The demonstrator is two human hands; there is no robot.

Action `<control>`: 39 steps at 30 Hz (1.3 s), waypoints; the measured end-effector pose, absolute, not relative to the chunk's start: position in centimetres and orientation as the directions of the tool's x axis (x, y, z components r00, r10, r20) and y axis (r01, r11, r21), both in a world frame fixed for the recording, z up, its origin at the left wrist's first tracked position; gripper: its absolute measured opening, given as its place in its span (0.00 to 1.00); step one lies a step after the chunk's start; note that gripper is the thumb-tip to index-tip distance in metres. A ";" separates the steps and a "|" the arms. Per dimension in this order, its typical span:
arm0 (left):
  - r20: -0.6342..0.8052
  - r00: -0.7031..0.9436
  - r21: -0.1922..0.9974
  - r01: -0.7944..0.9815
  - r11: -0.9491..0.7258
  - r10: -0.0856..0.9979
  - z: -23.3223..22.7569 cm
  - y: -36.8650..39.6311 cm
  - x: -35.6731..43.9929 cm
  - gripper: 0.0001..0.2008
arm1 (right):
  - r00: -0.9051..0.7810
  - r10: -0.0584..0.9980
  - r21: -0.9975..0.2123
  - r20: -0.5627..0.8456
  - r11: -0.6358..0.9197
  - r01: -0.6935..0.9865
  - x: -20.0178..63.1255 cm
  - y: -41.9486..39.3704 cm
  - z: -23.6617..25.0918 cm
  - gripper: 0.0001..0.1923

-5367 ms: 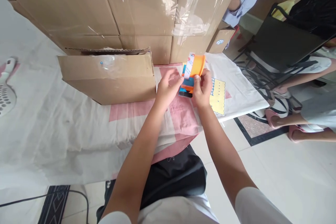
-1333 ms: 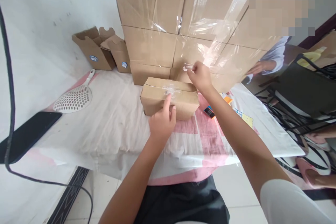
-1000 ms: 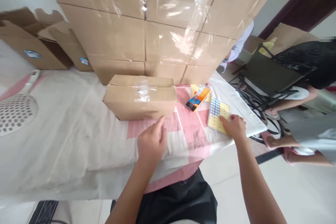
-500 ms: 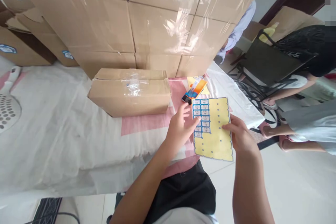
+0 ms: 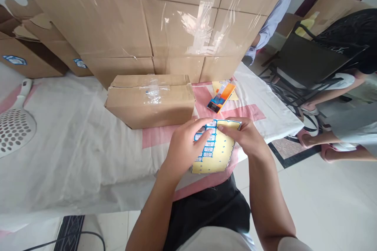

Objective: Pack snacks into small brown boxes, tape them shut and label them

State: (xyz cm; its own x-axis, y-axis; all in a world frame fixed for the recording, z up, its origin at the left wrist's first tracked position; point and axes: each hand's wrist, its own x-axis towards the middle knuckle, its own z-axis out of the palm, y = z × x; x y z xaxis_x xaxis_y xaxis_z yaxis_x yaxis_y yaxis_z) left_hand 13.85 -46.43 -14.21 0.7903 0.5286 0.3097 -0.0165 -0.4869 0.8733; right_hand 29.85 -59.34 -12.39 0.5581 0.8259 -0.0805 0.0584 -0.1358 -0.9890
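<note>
Where half a second ago the yellow sticker sheet (image 5: 216, 153) was held out flat with the left fingers only brushing its blue labels, it now sits lower and closer to the body, tilted, above the near edge of the table. The left hand (image 5: 184, 147) has closed in over the sheet's left side, fingers curled onto the column of blue labels, and the right hand (image 5: 246, 137) pinches the top right corner between thumb and fingers (both hands are closed on the one sheet). The taped cardboard box (image 5: 150, 100) lies where it did, flat on the table just beyond the hands, clear tape across its seam. The orange tape dispenser (image 5: 221, 97) also keeps its place to the right of the box, resting on a yellow paper.

The table (image 5: 73, 153) is covered with a white and pink cloth. A white slotted scoop (image 5: 14, 125) lies at its far left. Behind the box rises a stack of large cartons (image 5: 147, 19) wrapped in clear film, with smaller open boxes (image 5: 35, 53) to the left. On the right stands a black folding chair (image 5: 312, 53), with other people's legs and a blue sleeve (image 5: 272, 15) around it on the tiled floor.
</note>
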 end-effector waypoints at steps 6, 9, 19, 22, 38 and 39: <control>0.434 0.744 0.742 0.024 -0.670 0.507 -14.5 -46.4 13.2 0.23 | 0.466 0.882 -0.993 -0.065 -0.102 0.055 28.4 -58.4 -11.8 0.11; 0.469 0.728 0.725 0.006 -0.689 0.500 -14.7 -46.4 13.1 0.20 | 0.456 0.890 -0.993 -0.021 -0.073 0.097 27.8 -58.0 -12.1 0.10; 0.504 0.746 0.740 -0.113 -0.663 0.436 -14.0 -46.5 12.4 0.16 | 0.463 0.882 -0.995 0.087 0.055 0.083 26.3 -58.2 -12.5 0.09; 0.519 0.736 0.718 -0.099 -0.689 0.435 -13.6 -46.8 12.2 0.17 | 0.473 0.878 -0.997 0.073 0.050 0.060 26.0 -58.5 -12.6 0.09; 0.858 0.351 0.328 0.188 -0.926 0.375 -11.4 -53.5 12.1 0.16 | 0.619 0.725 -0.946 0.301 0.309 0.097 24.4 -62.9 -12.7 0.10; 0.866 0.341 0.315 0.195 -0.929 0.366 -11.4 -54.0 12.3 0.16 | 0.638 0.705 -0.941 0.309 0.325 0.097 24.3 -63.3 -12.7 0.10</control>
